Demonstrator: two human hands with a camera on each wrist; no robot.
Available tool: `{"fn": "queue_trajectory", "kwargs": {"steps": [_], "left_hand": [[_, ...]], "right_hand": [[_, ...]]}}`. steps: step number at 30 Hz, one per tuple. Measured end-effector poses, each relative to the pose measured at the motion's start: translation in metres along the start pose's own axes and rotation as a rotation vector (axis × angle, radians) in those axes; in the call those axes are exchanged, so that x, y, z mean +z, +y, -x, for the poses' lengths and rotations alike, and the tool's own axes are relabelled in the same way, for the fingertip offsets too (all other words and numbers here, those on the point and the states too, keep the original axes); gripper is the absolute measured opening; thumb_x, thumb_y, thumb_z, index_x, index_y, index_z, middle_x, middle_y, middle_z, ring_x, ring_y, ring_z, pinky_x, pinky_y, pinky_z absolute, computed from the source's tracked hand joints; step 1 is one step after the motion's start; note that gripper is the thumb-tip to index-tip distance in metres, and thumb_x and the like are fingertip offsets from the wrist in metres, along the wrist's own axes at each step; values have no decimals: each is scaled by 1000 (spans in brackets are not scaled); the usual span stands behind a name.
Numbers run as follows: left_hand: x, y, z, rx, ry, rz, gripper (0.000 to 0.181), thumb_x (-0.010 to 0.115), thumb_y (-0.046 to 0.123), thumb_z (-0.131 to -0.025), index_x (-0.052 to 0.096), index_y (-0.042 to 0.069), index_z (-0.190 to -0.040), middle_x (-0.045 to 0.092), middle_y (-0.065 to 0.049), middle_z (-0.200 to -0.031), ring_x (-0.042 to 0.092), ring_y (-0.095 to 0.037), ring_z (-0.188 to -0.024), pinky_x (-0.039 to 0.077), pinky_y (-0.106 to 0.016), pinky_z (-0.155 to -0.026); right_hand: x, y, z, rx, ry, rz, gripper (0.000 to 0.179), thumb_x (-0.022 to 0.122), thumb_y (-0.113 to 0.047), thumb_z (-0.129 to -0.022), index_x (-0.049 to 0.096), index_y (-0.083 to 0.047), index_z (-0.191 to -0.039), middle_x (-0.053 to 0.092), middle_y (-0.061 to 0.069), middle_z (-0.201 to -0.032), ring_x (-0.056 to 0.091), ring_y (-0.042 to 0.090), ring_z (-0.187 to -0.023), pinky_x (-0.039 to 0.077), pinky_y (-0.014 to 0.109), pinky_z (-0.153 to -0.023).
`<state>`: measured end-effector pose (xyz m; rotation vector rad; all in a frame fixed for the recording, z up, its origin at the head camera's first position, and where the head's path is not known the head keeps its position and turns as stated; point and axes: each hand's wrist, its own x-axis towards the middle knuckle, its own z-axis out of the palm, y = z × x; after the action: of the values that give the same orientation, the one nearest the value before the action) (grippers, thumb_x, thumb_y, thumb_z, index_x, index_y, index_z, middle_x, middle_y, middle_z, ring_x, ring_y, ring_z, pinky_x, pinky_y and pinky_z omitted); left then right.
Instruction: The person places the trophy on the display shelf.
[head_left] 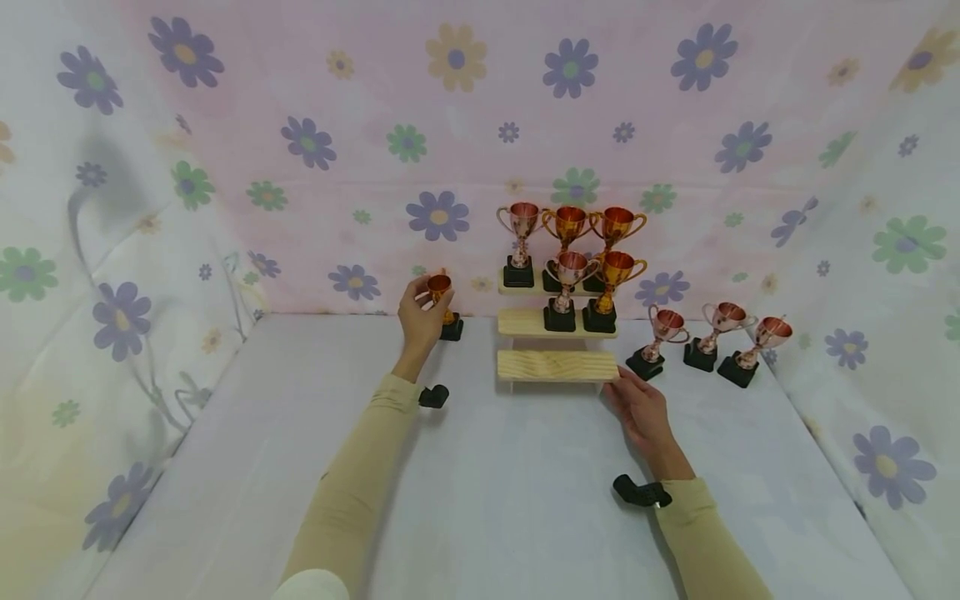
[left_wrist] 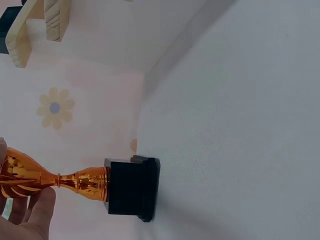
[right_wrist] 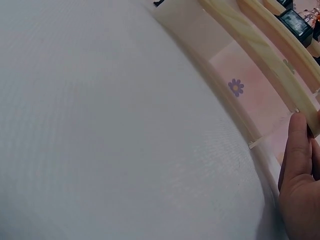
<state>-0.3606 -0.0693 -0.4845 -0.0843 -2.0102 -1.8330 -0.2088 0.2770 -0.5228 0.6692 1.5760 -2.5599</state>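
At the back of the table, my left hand [head_left: 422, 315] holds a gold trophy cup [left_wrist: 82, 182] by its bowl, the fingers curled round it. The trophy is upright on its black base [left_wrist: 132, 187]; I cannot tell whether that base touches the table. A wooden three-tier stand [head_left: 557, 365] is to its right. The right hand [head_left: 643, 414] grips the right end of the stand's lowest step, with a fingertip [right_wrist: 298, 120] at the step's edge. Two gold trophies and one rose-coloured trophy [head_left: 519, 242] occupy the top step. The middle step bears a rose-coloured trophy [head_left: 562, 292] and a gold one [head_left: 611, 292].
Three rose-coloured trophies, among them the nearest one [head_left: 660, 342], stand on the white table [head_left: 517, 483] right of the stand. Flower-patterned cloth [head_left: 360, 100] hangs behind and at both sides. A black wrist device [head_left: 641, 492] sits at my right wrist.
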Motion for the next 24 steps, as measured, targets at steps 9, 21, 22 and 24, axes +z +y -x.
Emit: {"fn": "queue_trajectory", "kwargs": {"steps": [9, 21, 22, 24], "left_hand": [[-15, 9, 10, 59, -81, 96, 53, 73, -1, -92, 52, -11, -139, 55, -31, -133, 60, -45, -118, 53, -43, -93], [-41, 31, 32, 53, -172, 28, 52, 71, 4, -95, 51, -9, -141, 57, -27, -138, 60, -40, -126, 55, -19, -94], [-42, 33, 33, 51, -179, 31, 52, 71, 3, -95, 51, -10, -141, 57, -28, -139, 59, -41, -126, 55, -18, -93], [-45, 37, 35, 49, -195, 41, 52, 70, 0, -95, 50, -11, -142, 56, -29, -140, 59, -41, -127, 54, -16, -92]], "right_hand": [[-1, -1, -1, 5, -13, -9, 54, 52, -11, -106, 35, -8, -158, 46, 6, -149, 66, 5, -110, 51, 22, -102], [1, -1, 2, 4, -11, 0, 55, 53, -13, -107, 34, -9, -159, 41, 8, -156, 63, 6, -114, 50, 21, -103], [1, -1, 2, 2, -11, 2, 55, 53, -13, -107, 34, -9, -158, 41, 8, -155, 63, 6, -113, 50, 21, -103], [1, -1, 1, -1, -11, 3, 55, 53, -13, -107, 35, -8, -158, 43, 7, -152, 64, 6, -112, 51, 21, -102]]}}
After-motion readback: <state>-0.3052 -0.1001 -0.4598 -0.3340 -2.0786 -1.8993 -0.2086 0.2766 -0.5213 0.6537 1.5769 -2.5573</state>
